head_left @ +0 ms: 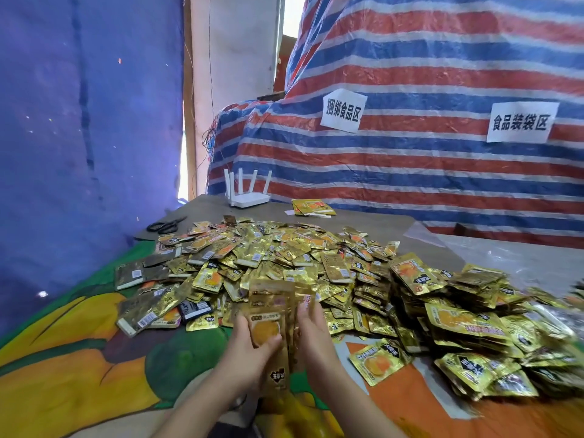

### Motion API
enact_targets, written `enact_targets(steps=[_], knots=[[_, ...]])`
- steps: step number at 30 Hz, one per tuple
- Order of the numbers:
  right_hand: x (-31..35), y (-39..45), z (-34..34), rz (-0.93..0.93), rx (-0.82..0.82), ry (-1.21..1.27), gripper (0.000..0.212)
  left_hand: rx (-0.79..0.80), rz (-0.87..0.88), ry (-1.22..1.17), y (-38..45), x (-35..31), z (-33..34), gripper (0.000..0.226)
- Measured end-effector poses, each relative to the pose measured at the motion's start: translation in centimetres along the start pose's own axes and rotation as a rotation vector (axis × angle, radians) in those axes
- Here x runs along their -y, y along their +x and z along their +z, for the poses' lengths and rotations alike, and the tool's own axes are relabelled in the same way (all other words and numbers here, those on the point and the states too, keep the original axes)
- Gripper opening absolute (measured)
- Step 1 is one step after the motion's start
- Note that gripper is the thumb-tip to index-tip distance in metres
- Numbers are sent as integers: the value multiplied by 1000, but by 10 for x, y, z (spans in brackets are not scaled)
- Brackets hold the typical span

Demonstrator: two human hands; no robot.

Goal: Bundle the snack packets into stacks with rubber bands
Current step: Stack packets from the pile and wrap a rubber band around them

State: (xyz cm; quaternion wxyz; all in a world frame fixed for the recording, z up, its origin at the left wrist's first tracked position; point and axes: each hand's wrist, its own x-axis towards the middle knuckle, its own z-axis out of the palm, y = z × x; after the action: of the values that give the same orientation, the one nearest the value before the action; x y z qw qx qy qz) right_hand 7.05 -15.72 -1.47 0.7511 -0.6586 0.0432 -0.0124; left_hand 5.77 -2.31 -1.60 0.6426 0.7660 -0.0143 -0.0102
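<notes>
A big loose heap of gold snack packets covers the middle of the table. Between my two hands stands an upright stack of gold packets, its front one showing an orange disc. My left hand grips the stack from the left, thumb across its front. My right hand holds its right side, fingers reaching up along the edge. Bundled stacks of packets lie piled at the right. No rubber band is visible.
Black scissors lie at the back left, a white router behind the heap, and a few packets near it. A striped tarp with paper labels rises behind. A colourful printed cloth covers the near table.
</notes>
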Motion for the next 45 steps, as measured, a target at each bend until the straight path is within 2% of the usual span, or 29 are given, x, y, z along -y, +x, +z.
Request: enact_targets(steps=[1, 4, 5, 9, 13, 18, 23, 26, 29, 32, 33, 35, 37, 40, 42, 45], knots=[[1, -7, -1, -34, 9, -20, 20, -22, 16, 17, -2, 3, 3, 42], [-5, -25, -8, -164, 69, -131, 58, 31, 31, -36, -8, 13, 11, 66], [-9, -30, -9, -191, 74, -178, 62, 54, 34, -42, -10, 16, 14, 67], [-34, -40, -13, -208, 3, -241, 42, 48, 94, 63, -20, 33, 24, 52], [-45, -46, -16, -177, -19, -222, 29, 133, 82, 126, -25, 40, 27, 57], [-46, -49, -18, -177, 17, -225, 34, 106, 133, 123, -24, 38, 29, 54], [-52, -49, -19, -144, 49, -237, 37, 103, 101, 96, -26, 43, 30, 59], [-55, -50, -22, -132, 64, -249, 39, 112, 120, 111, -27, 47, 29, 54], [-47, -52, -26, -161, 48, -485, 40, 65, 103, 52, -28, 48, 28, 44], [-21, -55, -39, -215, 59, -709, 64, 78, 82, -25, -29, 46, 28, 39], [-9, -53, -48, -228, 31, -744, 63, 80, 84, -27, -30, 46, 28, 38], [18, -46, -74, -194, -12, -838, 43, 81, 92, -1, -31, 46, 26, 36], [44, -39, -110, -115, 76, -1109, 17, 90, 96, 11, -32, 46, 26, 37], [68, -42, -153, 37, 353, -1515, 8, 94, 102, -7, -33, 47, 25, 42], [70, -49, -167, 65, 421, -1608, 8, 94, 111, -6, -32, 49, 25, 39], [63, -55, -172, 19, 482, -1596, 10, 98, 121, 13, -30, 51, 25, 38]])
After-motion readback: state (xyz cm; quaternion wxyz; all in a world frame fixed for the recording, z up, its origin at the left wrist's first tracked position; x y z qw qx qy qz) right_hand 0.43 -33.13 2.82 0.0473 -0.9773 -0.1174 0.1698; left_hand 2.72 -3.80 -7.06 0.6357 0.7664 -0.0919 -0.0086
